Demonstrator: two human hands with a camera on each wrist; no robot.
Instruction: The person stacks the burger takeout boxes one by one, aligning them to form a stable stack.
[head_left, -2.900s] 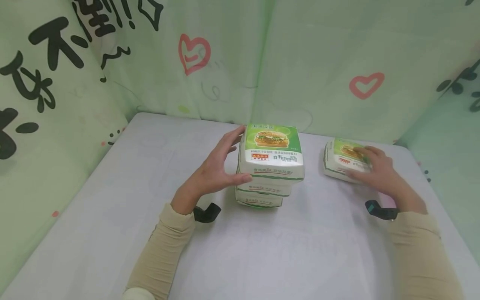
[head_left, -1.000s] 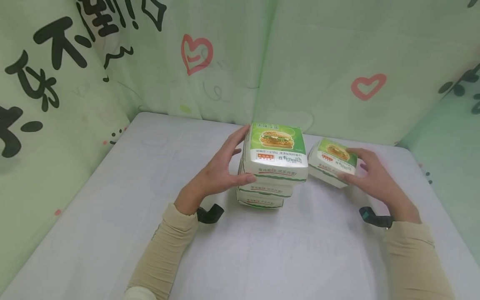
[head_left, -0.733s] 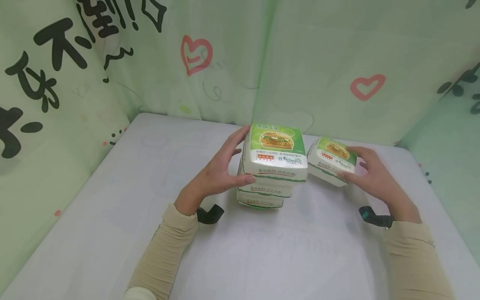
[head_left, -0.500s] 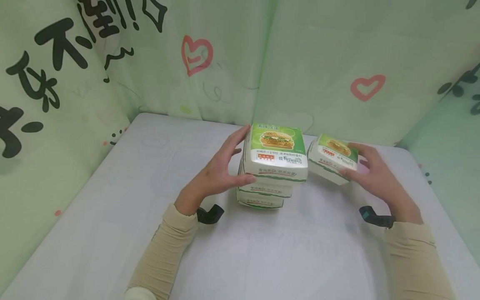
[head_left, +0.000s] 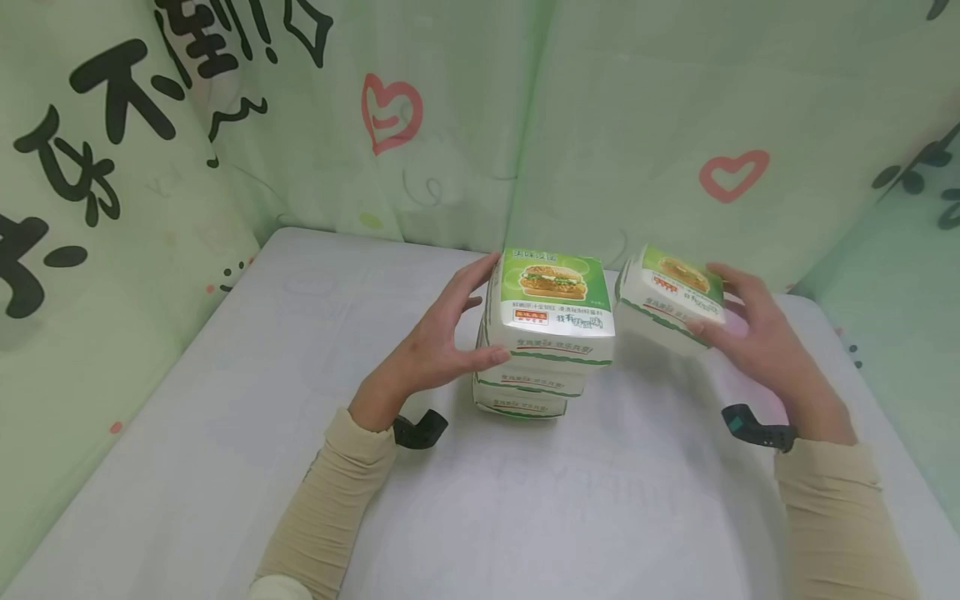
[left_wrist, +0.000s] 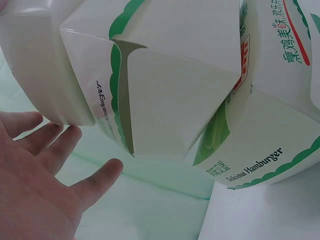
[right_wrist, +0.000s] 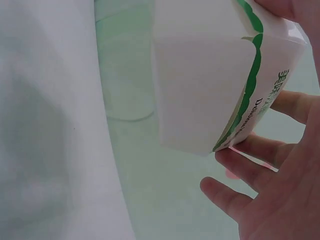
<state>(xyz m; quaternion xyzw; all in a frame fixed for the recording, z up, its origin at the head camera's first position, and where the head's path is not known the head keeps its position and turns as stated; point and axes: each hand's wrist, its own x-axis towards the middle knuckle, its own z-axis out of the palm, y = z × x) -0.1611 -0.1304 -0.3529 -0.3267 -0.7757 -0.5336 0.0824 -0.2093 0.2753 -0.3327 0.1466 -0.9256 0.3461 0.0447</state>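
Observation:
Three burger boxes stand stacked near the middle of the table, the top box [head_left: 557,304] being green and white with a printed burger. The stack steps inward toward a lower box [head_left: 521,405]. My left hand [head_left: 427,346] spans the upper left of the stack with fairly straight fingers, its thumb at the top box's front. In the left wrist view its fingertips rest at that box's [left_wrist: 40,65] lower edge. To the right, my right hand [head_left: 772,342] grips another burger box [head_left: 670,292] by its right side, thumb in front and fingers behind. This box is tilted and raised above the table.
The table [head_left: 570,517] has a white cover. A green printed curtain [head_left: 600,125] hangs behind its far edge. Black wrist straps [head_left: 420,428] are on both arms. The held box is close beside the stack's right side.
My right hand has slid its burger box left toward the stack, turned it, and then lifted it off the table. The left hand has stayed at the stack.

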